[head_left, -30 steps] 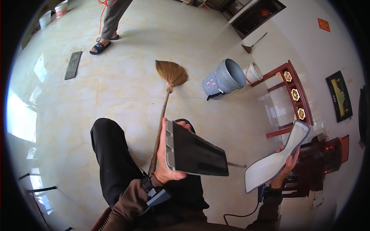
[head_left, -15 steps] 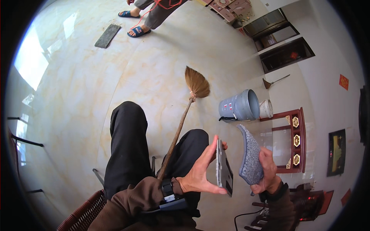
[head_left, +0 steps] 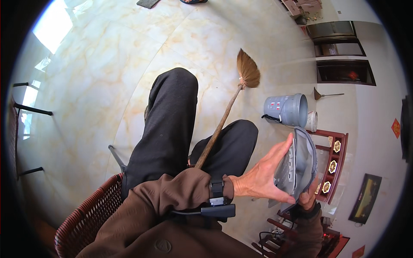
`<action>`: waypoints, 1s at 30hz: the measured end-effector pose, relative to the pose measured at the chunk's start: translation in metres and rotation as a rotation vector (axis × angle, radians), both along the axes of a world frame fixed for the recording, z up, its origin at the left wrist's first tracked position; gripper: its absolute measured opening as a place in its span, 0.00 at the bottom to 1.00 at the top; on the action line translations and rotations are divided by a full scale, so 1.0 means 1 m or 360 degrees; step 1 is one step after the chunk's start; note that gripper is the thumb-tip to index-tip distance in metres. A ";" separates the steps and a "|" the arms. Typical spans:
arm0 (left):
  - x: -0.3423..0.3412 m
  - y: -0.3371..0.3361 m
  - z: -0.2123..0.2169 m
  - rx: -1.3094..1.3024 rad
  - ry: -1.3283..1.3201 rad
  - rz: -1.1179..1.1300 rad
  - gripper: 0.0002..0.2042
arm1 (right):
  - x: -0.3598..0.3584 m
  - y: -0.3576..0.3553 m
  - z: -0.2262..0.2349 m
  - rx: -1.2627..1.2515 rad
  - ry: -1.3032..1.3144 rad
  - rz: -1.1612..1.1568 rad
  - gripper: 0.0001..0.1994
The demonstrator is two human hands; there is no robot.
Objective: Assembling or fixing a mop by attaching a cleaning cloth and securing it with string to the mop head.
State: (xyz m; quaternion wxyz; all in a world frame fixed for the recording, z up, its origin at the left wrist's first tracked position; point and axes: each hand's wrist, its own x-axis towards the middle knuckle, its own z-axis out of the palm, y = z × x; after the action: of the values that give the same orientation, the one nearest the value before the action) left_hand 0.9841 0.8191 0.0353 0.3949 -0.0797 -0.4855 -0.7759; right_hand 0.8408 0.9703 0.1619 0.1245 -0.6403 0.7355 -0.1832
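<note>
My left hand [head_left: 266, 174] grips a flat grey plate, like a mop head plate [head_left: 292, 165], with thumb and fingers on its opposite ends. Right against it is a grey mop pad [head_left: 306, 150], curved, its smooth inner side facing the plate. My right hand [head_left: 307, 199] holds the pad from behind at its lower end; most of its fingers are hidden by the pad. How far the plate sits inside the pad I cannot tell. A straw broom [head_left: 248, 73] leans between my legs, its wooden handle running up to my left sleeve.
A blue-grey bucket [head_left: 285, 108] and a white pail [head_left: 312, 121] stand beyond my hands. A dark red wooden frame with gold ornaments [head_left: 333, 167] is at the right. The wicker chair [head_left: 88, 210] is under me; a grey mat [head_left: 147, 3] lies far off.
The plate and pad, apart before, now meet. The pad has turned so its inner side shows. My view has shifted, leaving only a slippered foot of the other person at the top edge.
</note>
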 end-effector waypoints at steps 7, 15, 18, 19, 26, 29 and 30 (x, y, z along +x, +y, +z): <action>-0.007 0.002 -0.004 0.0016 -0.0067 0.0026 0.71 | 0.007 0.002 -0.002 -0.0023 0.0023 0.0041 0.47; -0.007 0.001 -0.003 0.0017 -0.0026 0.0025 0.70 | 0.002 0.000 -0.010 -0.0100 0.0140 0.0221 0.44; -0.007 0.001 -0.002 0.0018 -0.0023 0.0020 0.70 | -0.001 0.005 -0.011 -0.0031 0.0228 0.0088 0.52; -0.006 0.001 -0.002 0.0020 -0.0022 0.0024 0.70 | -0.001 0.005 -0.012 -0.0013 0.0228 0.0056 0.52; -0.006 0.002 0.002 0.0067 0.0026 0.0005 0.70 | -0.004 0.013 -0.016 0.0143 0.0006 -0.0331 0.43; -0.006 0.003 0.001 0.0039 0.0032 0.0056 0.70 | 0.009 -0.003 -0.009 0.0078 0.0128 -0.0133 0.42; -0.007 0.003 0.001 0.0044 0.0044 0.0048 0.70 | 0.009 -0.003 -0.007 0.0056 0.0154 -0.0078 0.42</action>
State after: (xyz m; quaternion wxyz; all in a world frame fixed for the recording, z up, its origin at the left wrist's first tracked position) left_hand 0.9773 0.8219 0.0367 0.4143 -0.0775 -0.4704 -0.7753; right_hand 0.8496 0.9671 0.1547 0.0953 -0.6279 0.7593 -0.1420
